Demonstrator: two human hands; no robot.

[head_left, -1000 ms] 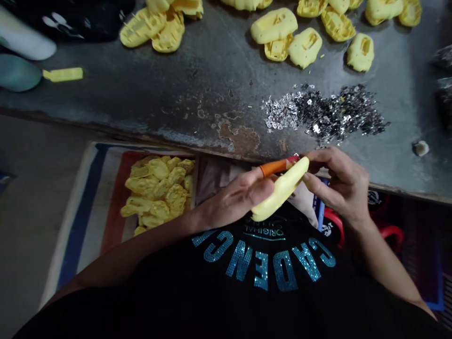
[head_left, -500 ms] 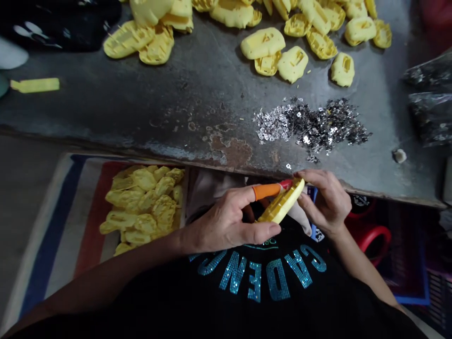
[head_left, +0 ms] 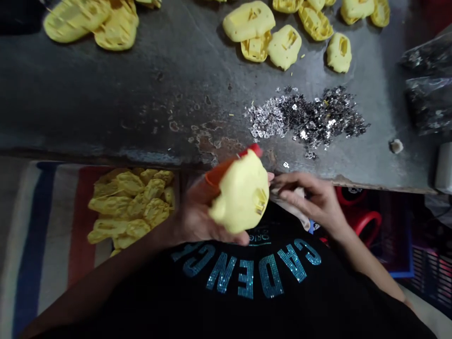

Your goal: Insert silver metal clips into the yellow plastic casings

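Observation:
My left hand (head_left: 201, 219) is closed round a yellow plastic shell (head_left: 243, 193), whose smooth outer face with a small rectangular cutout is turned up to me. An orange cover sits on my index finger, with a red tip beyond the shell's upper edge. Just right of the shell, my right hand (head_left: 314, 200) is slightly blurred, its thumb and index finger a little apart; I make out nothing between them. A pile of small shiny metal pieces (head_left: 310, 120) lies on the worn grey table (head_left: 148, 103) beyond my hands. One loose metal piece (head_left: 286, 165) lies near the table edge.
More yellow shells (head_left: 286, 47) lie on the table's far side. Below the edge, at left, several shells (head_left: 130, 202) fill a container beside a striped sheet (head_left: 52, 235). Plastic bags of metal pieces (head_left: 429, 106) sit at right. Red round items (head_left: 367, 226) stand below the table.
The shell has moved left in my left hand and turned so that its outer face shows. My right hand has come off it. The view has shifted slightly.

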